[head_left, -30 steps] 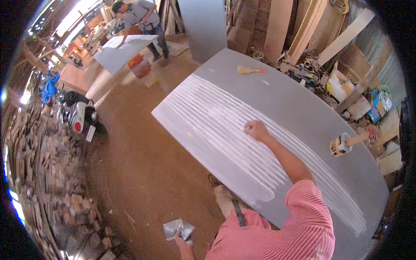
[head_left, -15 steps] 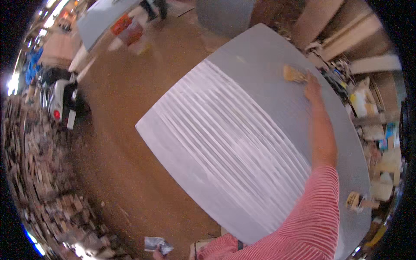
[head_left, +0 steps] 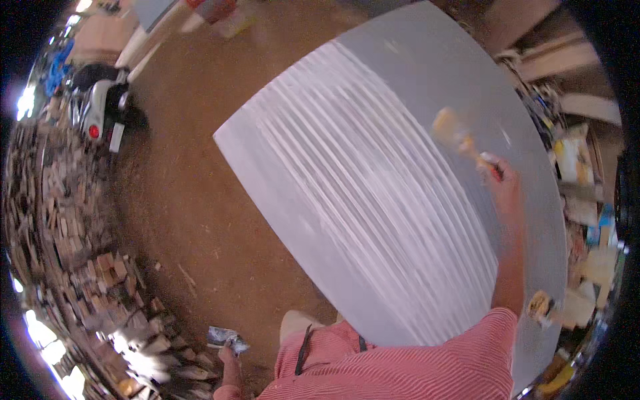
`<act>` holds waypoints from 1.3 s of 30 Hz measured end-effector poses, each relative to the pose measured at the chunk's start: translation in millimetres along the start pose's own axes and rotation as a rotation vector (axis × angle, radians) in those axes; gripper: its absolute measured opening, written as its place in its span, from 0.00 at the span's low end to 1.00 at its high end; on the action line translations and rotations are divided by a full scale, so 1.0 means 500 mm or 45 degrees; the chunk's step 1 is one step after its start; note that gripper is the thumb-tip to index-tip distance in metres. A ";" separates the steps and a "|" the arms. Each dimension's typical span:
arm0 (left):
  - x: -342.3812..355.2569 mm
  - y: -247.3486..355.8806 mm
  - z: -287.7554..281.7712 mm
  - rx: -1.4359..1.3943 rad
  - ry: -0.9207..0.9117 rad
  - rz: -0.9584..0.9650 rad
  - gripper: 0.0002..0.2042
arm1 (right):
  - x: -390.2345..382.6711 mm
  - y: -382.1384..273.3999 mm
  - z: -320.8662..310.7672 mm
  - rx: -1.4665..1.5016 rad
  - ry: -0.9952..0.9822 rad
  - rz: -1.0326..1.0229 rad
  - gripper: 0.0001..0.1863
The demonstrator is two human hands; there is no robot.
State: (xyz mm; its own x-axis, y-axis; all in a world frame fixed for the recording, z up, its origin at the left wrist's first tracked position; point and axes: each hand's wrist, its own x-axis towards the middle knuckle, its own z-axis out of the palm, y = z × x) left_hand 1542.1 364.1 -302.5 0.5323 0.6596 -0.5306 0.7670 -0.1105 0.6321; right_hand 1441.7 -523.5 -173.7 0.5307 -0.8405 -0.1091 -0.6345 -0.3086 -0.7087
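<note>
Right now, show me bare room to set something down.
Bare: far end of the grey panel, beyond the brush; most floor between panel and woodpile. Crowded: the panel's near right edge, with a can there and clutter alongside.

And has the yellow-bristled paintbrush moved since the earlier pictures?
Yes: the paintbrush, in the right hand, moved toward the white streaks on the grey panel.

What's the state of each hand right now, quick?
Left hand: holding a small grey sheet; the exact finger placement is too small to tell.
Right hand: closed on the handle of a brush.
</note>
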 end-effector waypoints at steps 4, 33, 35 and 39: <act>-0.034 0.002 0.013 0.410 -0.251 0.116 0.11 | -0.297 0.014 -0.062 0.214 0.159 0.353 0.13; -0.269 -0.526 -0.263 0.171 -0.930 0.094 0.08 | -1.210 0.220 -0.232 0.368 -0.578 -0.394 0.11; -0.358 -0.534 -0.215 0.164 -0.914 0.083 0.08 | -1.182 0.297 -0.255 0.451 -0.344 -0.226 0.11; -0.399 -0.585 -0.254 0.328 -0.780 0.092 0.08 | -1.162 0.346 -0.273 0.480 -0.028 -0.225 0.12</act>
State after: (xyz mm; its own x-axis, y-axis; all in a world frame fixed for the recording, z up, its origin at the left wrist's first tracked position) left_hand 1166.1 359.0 -310.0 0.6346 0.1105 -0.7649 0.7423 -0.3625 0.5635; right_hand 947.0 -149.5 -137.7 0.6272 -0.7784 0.0249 -0.2848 -0.2589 -0.9230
